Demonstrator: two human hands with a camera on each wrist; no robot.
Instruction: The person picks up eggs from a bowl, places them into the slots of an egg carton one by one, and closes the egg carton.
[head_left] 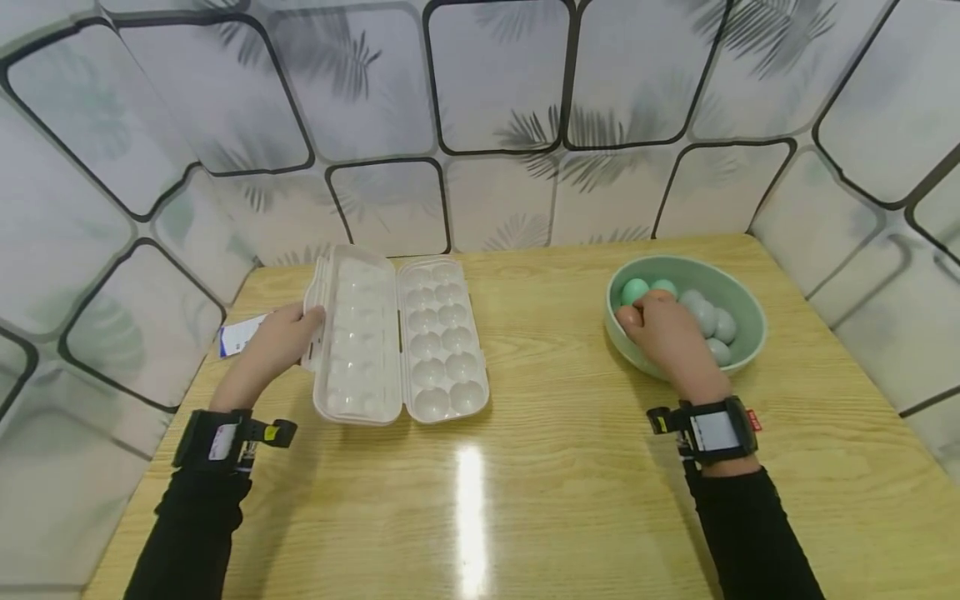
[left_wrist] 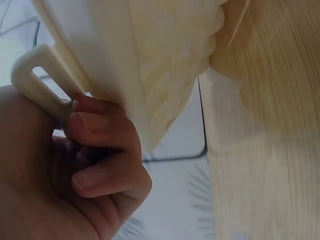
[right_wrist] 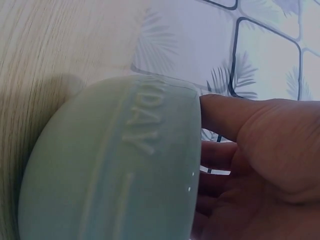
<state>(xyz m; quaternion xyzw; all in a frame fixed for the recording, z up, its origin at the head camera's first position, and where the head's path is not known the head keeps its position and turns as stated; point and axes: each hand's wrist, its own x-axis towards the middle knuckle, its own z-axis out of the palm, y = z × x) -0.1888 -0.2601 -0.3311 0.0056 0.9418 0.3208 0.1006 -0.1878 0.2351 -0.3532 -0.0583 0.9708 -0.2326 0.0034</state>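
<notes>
**Carton steadied, hand in the bowl**

The wooden desk [head_left: 525, 467] carries everything. Left of centre lies the open egg carton [head_left: 401, 337], its cups empty and its lid folded out flat to the left. My left hand [head_left: 273, 346] pinches the lid's edge tab, I judge to keep the light plastic from sliding. Far right stands the green bowl [head_left: 742, 304] of eggs [head_left: 708, 317]; my right hand [head_left: 663, 329] reaches in, fingers curled over one, though I cannot tell if they grip it.

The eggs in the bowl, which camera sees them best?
The head view: the eggs lie in the green bowl under the right hand. The right wrist view shows only the bowl's outside; the left wrist view shows no eggs.
</notes>
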